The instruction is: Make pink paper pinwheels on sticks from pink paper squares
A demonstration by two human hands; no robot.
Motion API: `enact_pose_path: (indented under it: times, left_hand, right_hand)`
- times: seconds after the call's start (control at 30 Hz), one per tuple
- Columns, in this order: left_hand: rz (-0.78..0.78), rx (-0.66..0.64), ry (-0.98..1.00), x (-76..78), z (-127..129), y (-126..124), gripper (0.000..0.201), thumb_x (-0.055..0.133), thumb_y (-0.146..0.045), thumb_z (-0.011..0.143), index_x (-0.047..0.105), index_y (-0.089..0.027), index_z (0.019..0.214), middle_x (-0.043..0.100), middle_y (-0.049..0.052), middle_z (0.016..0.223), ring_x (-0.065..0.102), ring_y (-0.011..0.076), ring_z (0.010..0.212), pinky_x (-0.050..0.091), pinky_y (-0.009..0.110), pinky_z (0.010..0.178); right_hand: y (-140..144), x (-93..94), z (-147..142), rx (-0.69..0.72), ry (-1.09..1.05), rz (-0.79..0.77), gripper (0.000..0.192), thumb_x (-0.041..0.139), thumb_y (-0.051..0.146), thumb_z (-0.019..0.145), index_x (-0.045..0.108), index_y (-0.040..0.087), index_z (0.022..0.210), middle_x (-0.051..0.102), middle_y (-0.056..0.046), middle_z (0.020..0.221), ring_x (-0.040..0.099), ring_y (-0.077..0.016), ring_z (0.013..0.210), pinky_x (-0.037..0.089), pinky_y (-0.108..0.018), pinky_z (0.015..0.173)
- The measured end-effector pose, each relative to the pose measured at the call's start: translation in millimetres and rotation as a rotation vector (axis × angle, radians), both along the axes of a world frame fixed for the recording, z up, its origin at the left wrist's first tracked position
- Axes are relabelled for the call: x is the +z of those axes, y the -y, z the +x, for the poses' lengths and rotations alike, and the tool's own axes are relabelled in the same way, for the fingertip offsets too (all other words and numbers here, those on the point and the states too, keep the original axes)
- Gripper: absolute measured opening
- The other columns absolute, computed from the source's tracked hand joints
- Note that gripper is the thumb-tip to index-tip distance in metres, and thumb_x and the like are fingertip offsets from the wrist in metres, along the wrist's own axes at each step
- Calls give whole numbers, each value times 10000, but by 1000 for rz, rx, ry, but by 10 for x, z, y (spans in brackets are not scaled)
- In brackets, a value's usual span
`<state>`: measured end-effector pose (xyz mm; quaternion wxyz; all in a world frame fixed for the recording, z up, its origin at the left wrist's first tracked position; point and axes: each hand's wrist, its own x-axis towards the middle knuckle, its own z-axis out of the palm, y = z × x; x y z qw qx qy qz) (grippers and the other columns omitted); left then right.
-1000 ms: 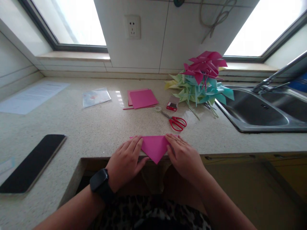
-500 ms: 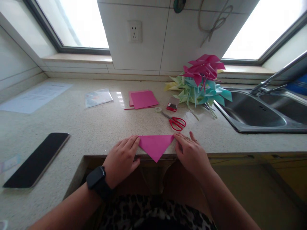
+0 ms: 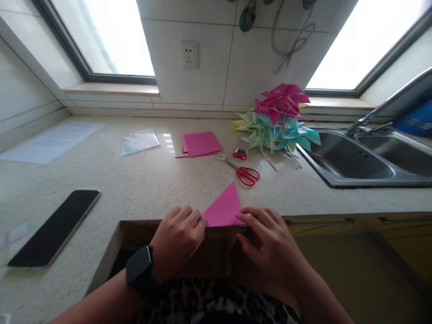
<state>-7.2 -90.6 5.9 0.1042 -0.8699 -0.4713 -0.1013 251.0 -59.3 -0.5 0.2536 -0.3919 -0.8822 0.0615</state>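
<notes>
A folded pink paper triangle (image 3: 224, 208) lies at the counter's front edge, its point towards the back and its long side along the edge. My left hand (image 3: 180, 234), with a black watch on the wrist, has its fingers closed on the triangle's left corner. At the right corner, my right hand (image 3: 268, 234) touches the paper with its fingertips, while its thumb stands apart below. Beyond the triangle lie red-handled scissors (image 3: 248, 175), their blades pointing back left. The undersides of both hands are hidden.
Pink paper squares (image 3: 204, 144), a small red box (image 3: 240, 153) and a tape roll (image 3: 221, 157) lie farther back. Paper pinwheels (image 3: 281, 105) are heaped near the sink (image 3: 351, 157). On the left are a black phone (image 3: 56, 227), a clear packet (image 3: 140, 142) and a printed sheet (image 3: 50, 141).
The pink triangle has been turned round: its point faced me and now faces the back. Both hands have come closer to me, and the right thumb has dropped below the fingers.
</notes>
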Motion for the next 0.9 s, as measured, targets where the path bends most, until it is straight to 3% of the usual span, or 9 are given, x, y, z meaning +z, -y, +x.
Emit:
enact_pose_path:
  times: [0.07,0.2,0.37,0.6,0.77,0.9]
  left_hand:
    - [44,-27,22,23,47,45,65,610,-134,894,657,-178,889,639,45,797,600,259,742,524,424,627]
    - [112,-86,107,52,105,115,88,598,-145,910,675,-174,877,632,29,748,587,238,698,495,398,582]
    - [12,-137,427,71,48,104,144,643,-186,925,694,-178,1059,703,43,873,607,222,776,524,376,667]
    - [-98,-235,733,86,-154,3,234,600,-123,961,709,-190,1157,740,57,938,632,190,850,529,325,739]
    - [-188,-233,869,107,-191,-12,243,623,-108,948,734,-228,1128,744,42,948,654,164,867,532,295,766]
    - [-264,-175,1004,122,-159,-7,250,742,-176,881,747,-257,1118,738,35,1002,670,153,889,534,272,788]
  right_hand:
    - [81,4,-70,9,32,17,373,718,290,880,652,246,1244,684,-68,1199,588,-283,1036,458,-459,895]
    - [82,-93,-149,-23,-23,101,265,674,177,919,696,278,1163,731,-13,1111,584,-250,978,405,-432,880]
    - [-3,-135,-118,-70,-194,120,199,679,144,923,726,276,1064,762,13,971,566,-240,944,378,-428,883]
    - [-55,-60,-29,-41,-337,67,172,672,135,932,717,274,1023,751,3,910,595,-215,883,372,-419,824]
    - [-56,72,21,19,-356,24,159,697,137,911,724,278,981,730,11,844,589,-209,858,382,-416,824]
    - [-6,216,5,91,-470,-133,155,675,121,917,713,262,969,688,10,818,591,-178,817,453,-354,753]
